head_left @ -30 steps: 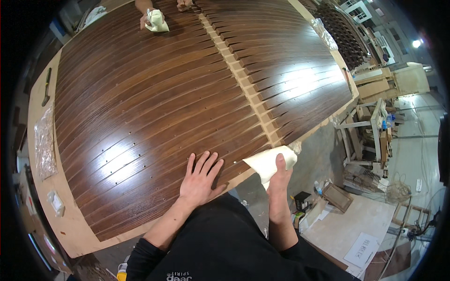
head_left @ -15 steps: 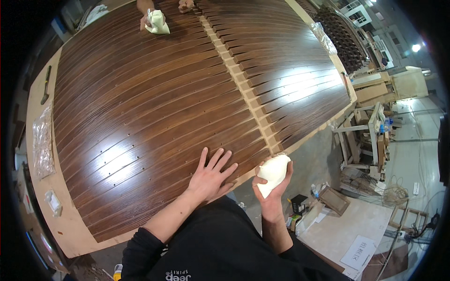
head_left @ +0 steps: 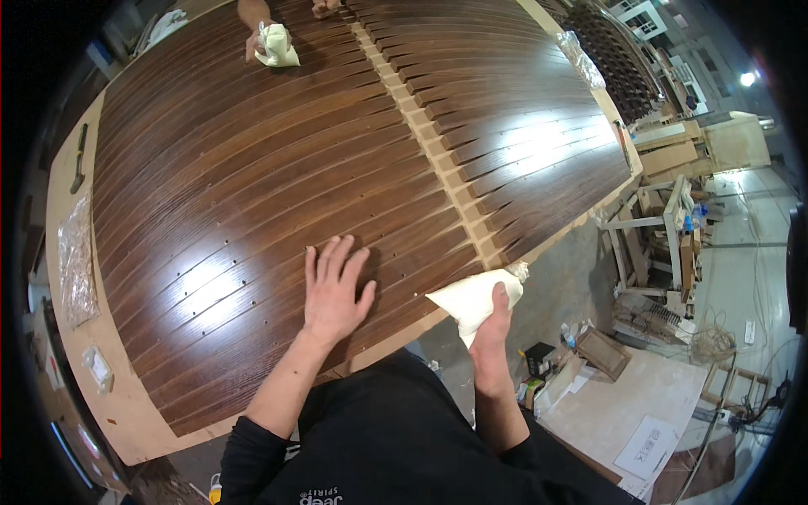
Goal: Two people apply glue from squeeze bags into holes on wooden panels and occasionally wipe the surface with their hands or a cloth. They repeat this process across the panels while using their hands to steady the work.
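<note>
A soft, cream-filled plastic piping bag [head_left: 471, 296] is gripped in my right hand [head_left: 493, 330], over the near edge of the work table. Its narrow tip points left, just above a small hole in the boards; whether it touches the wood I cannot tell. My left hand [head_left: 333, 293] rests on the brown wooden boards [head_left: 252, 210], palm down with its fingers stretched out. Rows of small dark holes run across these boards. Right of my left hand, a pale slatted wooden strip [head_left: 446, 172] runs away from me between two sets of boards.
Across the table, another person's hand [head_left: 252, 38] holds a second cream-filled bag [head_left: 278, 49]. A hammer [head_left: 79, 160] and clear plastic packaging [head_left: 76, 261] lie on the pale left border [head_left: 135, 404]. To the right stand a wooden rack [head_left: 644, 223] and a pale panel [head_left: 623, 396].
My left hand has moved left and farther onto the boards. The bag in my right hand has turned so its tip points left over the boards instead of down.
</note>
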Demonstrator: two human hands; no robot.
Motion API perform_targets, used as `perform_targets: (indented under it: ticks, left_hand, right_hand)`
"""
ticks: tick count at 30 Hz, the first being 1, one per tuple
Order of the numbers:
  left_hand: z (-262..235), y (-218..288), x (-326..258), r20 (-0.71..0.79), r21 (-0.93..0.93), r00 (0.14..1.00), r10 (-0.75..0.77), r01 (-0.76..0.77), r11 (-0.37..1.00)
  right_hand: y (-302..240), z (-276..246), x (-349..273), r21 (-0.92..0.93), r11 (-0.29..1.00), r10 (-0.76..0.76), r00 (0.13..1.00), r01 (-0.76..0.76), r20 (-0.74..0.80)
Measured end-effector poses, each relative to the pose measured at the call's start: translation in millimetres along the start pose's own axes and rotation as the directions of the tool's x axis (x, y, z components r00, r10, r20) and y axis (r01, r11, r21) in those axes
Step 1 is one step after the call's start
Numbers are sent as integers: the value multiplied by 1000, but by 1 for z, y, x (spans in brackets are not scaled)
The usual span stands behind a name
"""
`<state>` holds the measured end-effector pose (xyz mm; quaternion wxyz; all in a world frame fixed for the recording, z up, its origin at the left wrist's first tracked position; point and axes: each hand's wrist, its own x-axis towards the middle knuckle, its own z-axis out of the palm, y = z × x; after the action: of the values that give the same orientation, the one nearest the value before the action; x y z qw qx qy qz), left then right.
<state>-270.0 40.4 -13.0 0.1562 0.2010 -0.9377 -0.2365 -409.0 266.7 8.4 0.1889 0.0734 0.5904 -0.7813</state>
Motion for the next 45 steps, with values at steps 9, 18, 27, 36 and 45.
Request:
perform_targets:
  ticks: [9, 18, 27, 36, 45]
  left_hand:
    - [-5, -16, 3, -18, 85, 996, -90, 92, 992]
    - [-6, -17, 4, -5, 60, 994, -107, 107, 992]
    - [-5, -17, 1, -10, 52, 995, -101, 101, 994]
    - [-6, -18, 7, -16, 55, 994, -104, 105, 993]
    - [-7, -18, 4, 2, 59, 993, -120, 119, 991]
  right_hand:
    - [0, 34, 10, -217, 954, -181, 974, 208, 138]
    - [8, 45, 23, -412, 872, -186, 957, 265, 221]
    - [8, 50, 20, -503, 813, -205, 952, 295, 228]
    - [-9, 57, 15, -588, 741, -236, 946, 324, 224]
    - [-18, 76, 34, -354, 919, -176, 984, 176, 33]
